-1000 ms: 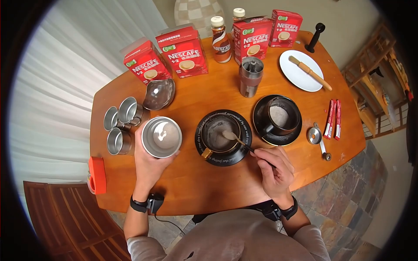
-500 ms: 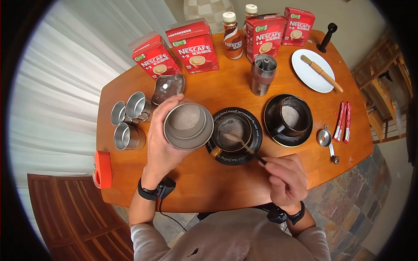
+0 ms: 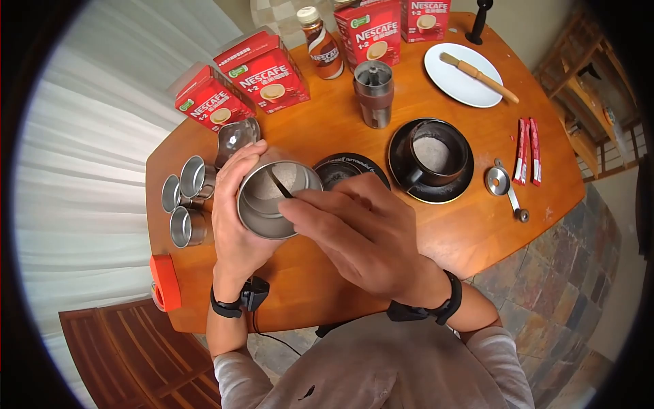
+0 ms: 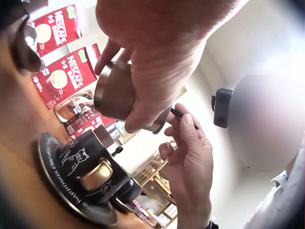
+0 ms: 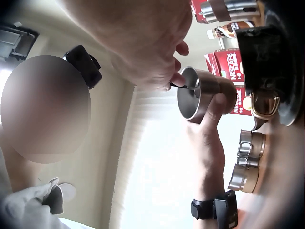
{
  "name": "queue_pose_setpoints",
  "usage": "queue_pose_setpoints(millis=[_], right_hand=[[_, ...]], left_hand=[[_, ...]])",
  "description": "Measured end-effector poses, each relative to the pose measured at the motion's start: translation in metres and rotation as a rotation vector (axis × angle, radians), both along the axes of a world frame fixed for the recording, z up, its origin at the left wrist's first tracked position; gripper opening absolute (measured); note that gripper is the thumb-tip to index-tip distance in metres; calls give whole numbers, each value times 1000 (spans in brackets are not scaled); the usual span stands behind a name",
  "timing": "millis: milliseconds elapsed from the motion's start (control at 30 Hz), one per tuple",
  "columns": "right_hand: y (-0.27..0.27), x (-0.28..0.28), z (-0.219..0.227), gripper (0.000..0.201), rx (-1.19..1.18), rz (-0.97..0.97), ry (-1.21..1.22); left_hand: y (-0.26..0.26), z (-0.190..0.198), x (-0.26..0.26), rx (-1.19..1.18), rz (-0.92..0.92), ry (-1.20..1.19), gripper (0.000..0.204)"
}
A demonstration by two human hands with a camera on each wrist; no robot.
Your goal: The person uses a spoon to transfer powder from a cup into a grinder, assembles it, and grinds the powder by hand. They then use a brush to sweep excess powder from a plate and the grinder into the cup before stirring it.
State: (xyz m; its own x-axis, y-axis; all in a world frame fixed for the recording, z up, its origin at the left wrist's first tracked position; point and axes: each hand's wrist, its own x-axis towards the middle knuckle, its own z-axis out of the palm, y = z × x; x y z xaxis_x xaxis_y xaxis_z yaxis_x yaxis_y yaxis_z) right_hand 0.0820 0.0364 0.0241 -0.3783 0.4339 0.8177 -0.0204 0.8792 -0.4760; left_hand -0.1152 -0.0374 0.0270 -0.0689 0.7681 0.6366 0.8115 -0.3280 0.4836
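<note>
My left hand (image 3: 235, 228) grips a metal cup (image 3: 262, 223), raised over the table and tilted, with pale powder inside. Between the fingertips of my right hand (image 3: 371, 238) is the dark handle of a spoon (image 3: 280, 182), whose lower end reaches into that cup. Behind the right hand in the head view, a black saucer (image 3: 373, 170) shows in part. The left wrist view shows the black cup (image 4: 78, 160) with a gold handle on this saucer, below the metal cup. A second black cup (image 3: 413, 170) with pale powder stands on its own saucer (image 3: 436, 195) to the right.
Red Nescafe boxes (image 3: 266, 78) and a bottle (image 3: 320, 48) line the back. A grinder (image 3: 375, 102), a white plate (image 3: 443, 78) with a brush (image 3: 477, 75), red sachets (image 3: 522, 150) and a crank handle (image 3: 507, 194) lie beyond. Several steel mugs (image 3: 187, 227) stand left.
My right hand has moved left and up with the spoon, from the gold-handled black cup into the metal cup. The left hand had tilted the metal cup and brought it right, nearer the black cup.
</note>
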Motion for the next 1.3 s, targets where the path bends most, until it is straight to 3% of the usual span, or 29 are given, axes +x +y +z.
queue_pose_setpoints(millis=[233,433,633,833,1033,1133,1300], right_hand=[[2,5,-3,36,-82,119,-125],[8,-3,5,34,-16,-13,45],[7,3,4,30,-43,65,-61],[14,7,13,26,-57,-64,-19],[20,14,13,18,-95,23,-25],[21,15,22,17,-183,-63,-55],[15,9,14,19,-114,-15,-37]], left_hand=[[3,0,2,-18,-26,-83,93],[6,3,4,-28,-49,-30,92],[11,8,5,-76,-63,-72,93],[19,15,13,-158,-89,-85,94],[25,23,15,-183,-52,-71,95],[27,19,14,-174,-84,-62,94],[24,20,14,-181,-67,-78,95]])
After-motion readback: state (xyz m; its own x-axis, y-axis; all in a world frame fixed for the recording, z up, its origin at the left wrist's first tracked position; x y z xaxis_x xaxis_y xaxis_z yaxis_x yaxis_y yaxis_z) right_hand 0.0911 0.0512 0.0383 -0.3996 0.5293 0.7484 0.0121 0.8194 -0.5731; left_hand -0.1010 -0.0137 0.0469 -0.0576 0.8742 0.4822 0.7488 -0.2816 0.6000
